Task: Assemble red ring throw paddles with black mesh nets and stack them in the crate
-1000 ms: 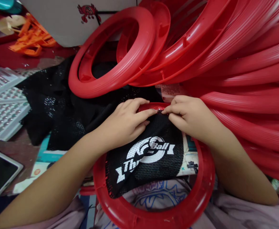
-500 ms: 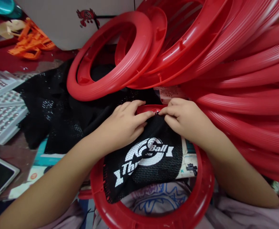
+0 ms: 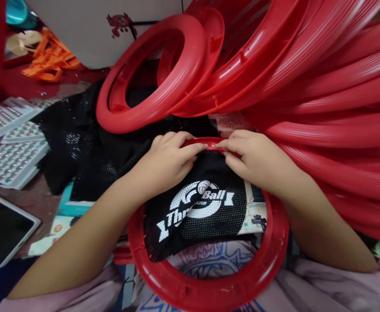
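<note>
A red plastic ring (image 3: 209, 288) lies on my lap, with a black mesh net (image 3: 209, 208) printed with a white ball logo stretched across its inside. My left hand (image 3: 168, 162) and my right hand (image 3: 251, 158) meet at the ring's far rim. Both pinch the top edge of the net against that rim, fingertips almost touching. The fingers of both hands are closed on the mesh.
A tall stack of red rings (image 3: 323, 86) leans at the right and back, one ring (image 3: 154, 73) propped against it. Loose black mesh (image 3: 79, 147) lies at the left, beside white trays of small parts (image 3: 11, 151), a tablet (image 3: 1, 229) and orange plastic pieces (image 3: 47, 60).
Both hands have shifted slightly up along the ring's far rim with the net edge. The ring and net sit a little lower and more centred in view.
</note>
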A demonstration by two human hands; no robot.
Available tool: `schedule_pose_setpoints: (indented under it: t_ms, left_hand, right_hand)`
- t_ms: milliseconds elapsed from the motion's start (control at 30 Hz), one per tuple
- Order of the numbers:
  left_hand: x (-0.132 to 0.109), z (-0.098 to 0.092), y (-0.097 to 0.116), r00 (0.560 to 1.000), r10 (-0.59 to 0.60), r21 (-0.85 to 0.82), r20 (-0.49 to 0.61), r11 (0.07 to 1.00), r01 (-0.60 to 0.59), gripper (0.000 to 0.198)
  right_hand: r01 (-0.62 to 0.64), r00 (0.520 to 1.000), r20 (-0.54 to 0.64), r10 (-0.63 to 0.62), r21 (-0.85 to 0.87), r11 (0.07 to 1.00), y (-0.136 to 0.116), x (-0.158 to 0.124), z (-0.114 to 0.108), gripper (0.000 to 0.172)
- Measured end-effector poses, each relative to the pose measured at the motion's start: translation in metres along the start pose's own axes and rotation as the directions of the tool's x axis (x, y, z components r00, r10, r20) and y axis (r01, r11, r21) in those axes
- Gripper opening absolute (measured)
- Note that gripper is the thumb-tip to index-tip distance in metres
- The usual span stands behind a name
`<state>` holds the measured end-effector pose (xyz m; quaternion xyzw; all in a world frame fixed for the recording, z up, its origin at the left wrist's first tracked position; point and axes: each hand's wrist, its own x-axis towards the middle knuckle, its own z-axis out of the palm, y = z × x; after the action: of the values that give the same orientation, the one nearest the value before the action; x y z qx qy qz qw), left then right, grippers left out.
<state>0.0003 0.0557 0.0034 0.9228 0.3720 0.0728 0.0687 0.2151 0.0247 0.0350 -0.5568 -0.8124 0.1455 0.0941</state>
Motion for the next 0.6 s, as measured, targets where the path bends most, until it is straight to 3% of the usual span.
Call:
schedule_pose_setpoints:
  t_ms: [100, 200, 333, 467, 600]
  left_hand:
    - [-0.004, -0.010, 0.000, 0.995, -0.088, 0.075, -0.034, 0.993, 0.091, 0.039]
    - [-0.007, -0.019, 0.002, 0.980, -0.192, 0.143, -0.056, 0.970, 0.198, 0.042]
    - [-0.009, -0.027, 0.010, 0.952, -0.304, 0.275, -0.027, 0.914, 0.299, 0.048]
    - [-0.015, -0.035, 0.019, 0.929, -0.367, 0.399, 0.040, 0.858, 0.322, 0.048]
    - [-0.014, -0.046, 0.021, 0.931, -0.348, 0.398, 0.110, 0.874, 0.279, 0.042]
  right_hand:
    - [0.035, 0.999, -0.031, -0.035, -0.001, 0.999, -0.007, -0.012, -0.013, 0.023]
    - [0.041, 0.993, 0.110, -0.036, -0.043, 0.998, -0.016, -0.020, -0.016, 0.022]
    - [-0.013, 0.966, 0.251, 0.062, -0.192, 0.981, -0.025, -0.018, 0.003, 0.025]
    - [-0.071, 0.955, 0.260, 0.139, -0.255, 0.964, -0.027, -0.009, 0.023, 0.020]
    - [-0.042, 0.957, 0.268, 0.108, -0.240, 0.970, -0.027, -0.007, 0.024, 0.017]
